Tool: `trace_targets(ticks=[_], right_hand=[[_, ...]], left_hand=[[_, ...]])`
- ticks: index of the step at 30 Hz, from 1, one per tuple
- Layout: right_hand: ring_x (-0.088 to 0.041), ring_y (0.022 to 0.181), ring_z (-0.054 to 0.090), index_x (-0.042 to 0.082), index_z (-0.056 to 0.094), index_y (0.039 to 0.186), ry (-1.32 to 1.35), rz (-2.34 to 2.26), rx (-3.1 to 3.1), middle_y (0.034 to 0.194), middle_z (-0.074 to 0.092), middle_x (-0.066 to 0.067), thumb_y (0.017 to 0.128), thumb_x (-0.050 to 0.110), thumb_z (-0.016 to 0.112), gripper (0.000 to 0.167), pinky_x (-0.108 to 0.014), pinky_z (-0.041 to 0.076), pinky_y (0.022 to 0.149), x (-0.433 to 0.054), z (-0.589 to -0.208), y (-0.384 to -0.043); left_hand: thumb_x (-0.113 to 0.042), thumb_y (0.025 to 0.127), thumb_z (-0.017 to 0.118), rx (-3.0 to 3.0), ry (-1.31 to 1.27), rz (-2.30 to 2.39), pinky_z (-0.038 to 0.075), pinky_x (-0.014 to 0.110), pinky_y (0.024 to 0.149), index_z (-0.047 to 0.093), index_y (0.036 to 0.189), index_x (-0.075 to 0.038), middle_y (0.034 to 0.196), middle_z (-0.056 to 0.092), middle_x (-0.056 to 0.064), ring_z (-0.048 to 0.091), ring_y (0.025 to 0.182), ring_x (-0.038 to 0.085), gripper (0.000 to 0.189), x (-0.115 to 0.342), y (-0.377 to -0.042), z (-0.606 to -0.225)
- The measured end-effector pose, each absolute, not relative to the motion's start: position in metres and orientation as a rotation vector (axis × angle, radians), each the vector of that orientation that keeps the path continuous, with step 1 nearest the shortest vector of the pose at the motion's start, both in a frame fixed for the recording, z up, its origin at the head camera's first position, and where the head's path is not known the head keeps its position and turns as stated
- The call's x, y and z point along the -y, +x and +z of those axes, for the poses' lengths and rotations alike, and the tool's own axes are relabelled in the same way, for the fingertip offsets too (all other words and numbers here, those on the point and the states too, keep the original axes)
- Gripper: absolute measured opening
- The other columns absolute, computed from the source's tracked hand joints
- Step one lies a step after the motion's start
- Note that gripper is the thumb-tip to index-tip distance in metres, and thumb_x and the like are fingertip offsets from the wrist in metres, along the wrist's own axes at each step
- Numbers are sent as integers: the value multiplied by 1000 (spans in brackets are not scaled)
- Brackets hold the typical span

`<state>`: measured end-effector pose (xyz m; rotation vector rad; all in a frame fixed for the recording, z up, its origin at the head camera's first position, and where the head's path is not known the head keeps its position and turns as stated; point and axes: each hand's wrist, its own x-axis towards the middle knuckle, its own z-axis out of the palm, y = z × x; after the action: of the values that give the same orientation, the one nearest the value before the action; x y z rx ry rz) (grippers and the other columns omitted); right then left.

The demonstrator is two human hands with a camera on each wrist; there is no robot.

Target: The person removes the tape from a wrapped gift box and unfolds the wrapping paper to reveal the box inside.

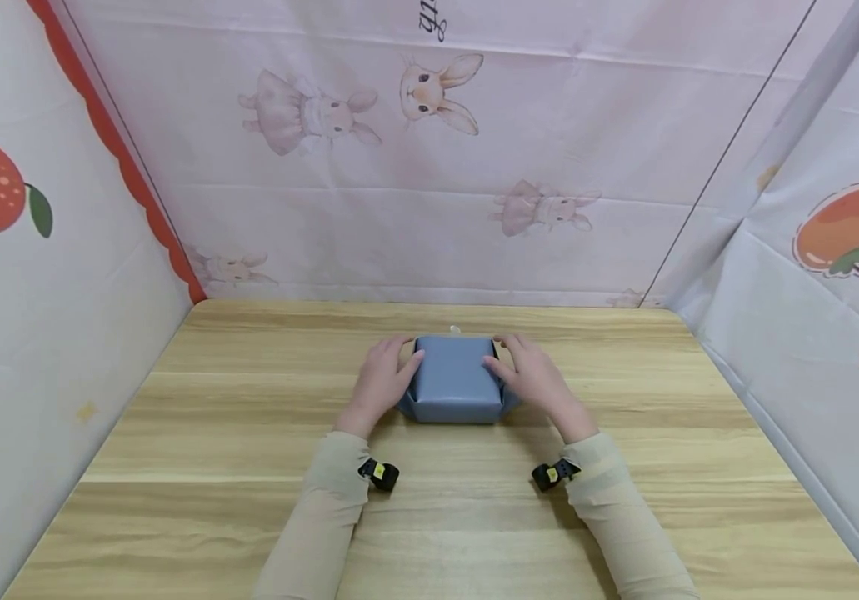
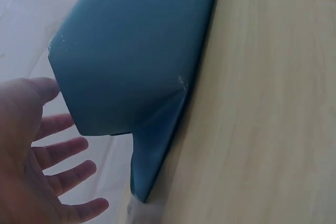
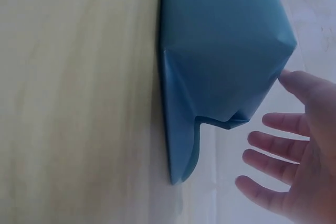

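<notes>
A box-shaped parcel wrapped in blue-grey paper [image 1: 456,375] lies on the wooden table, its folded paper flaps sticking out at both ends. My left hand [image 1: 382,379] is at its left end, the thumb at the top edge and the fingers spread along the far side. At the right end, my right hand [image 1: 530,375] mirrors it, thumb touching the top edge. In the left wrist view a pointed paper flap [image 2: 152,150] hangs low at the near end. The right wrist view shows a similar loose flap [image 3: 181,129] with a curled edge.
Just behind the parcel sits a small whitish, clear-looking piece [image 1: 455,330]. The wooden table [image 1: 234,500] ends at a pink rabbit-print cloth [image 1: 399,217]. Fruit-print cloths stand along the left [image 1: 39,317] and right sides. Each wrist wears a black strap.
</notes>
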<state>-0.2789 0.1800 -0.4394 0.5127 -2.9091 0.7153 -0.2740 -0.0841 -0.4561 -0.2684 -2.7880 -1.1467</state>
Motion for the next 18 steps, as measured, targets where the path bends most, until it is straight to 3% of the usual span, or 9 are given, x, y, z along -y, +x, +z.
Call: trace_targets(ticks=[6, 12, 18], right_hand=[[-40, 140, 36, 2, 39, 147, 587, 1021, 2892, 149, 42, -22, 101, 39, 51, 60, -57, 31, 113, -183, -443, -289], [-42, 141, 34, -5, 38, 145, 668, 1086, 2896, 149, 41, -26, 102, 33, 51, 59, -57, 28, 115, -182, -451, -296], [-43, 141, 32, -2, 36, 148, 663, 1115, 2899, 151, 38, -25, 102, 44, 46, 65, -60, 28, 113, -182, -456, -298]], left_hand=[[-46, 101, 47, 2757, -330, -1371, 25, 52, 119, 41, 148, -10, 154, 39, 13, 31, 145, 34, 59, 82, -282, -459], [-41, 102, 48, 2749, -389, -1444, 26, 51, 119, 39, 148, -6, 154, 38, 15, 31, 145, 33, 59, 81, -287, -465], [-40, 102, 47, 2757, -418, -1460, 27, 51, 118, 38, 149, -7, 154, 38, 14, 32, 145, 33, 58, 80, -289, -466]])
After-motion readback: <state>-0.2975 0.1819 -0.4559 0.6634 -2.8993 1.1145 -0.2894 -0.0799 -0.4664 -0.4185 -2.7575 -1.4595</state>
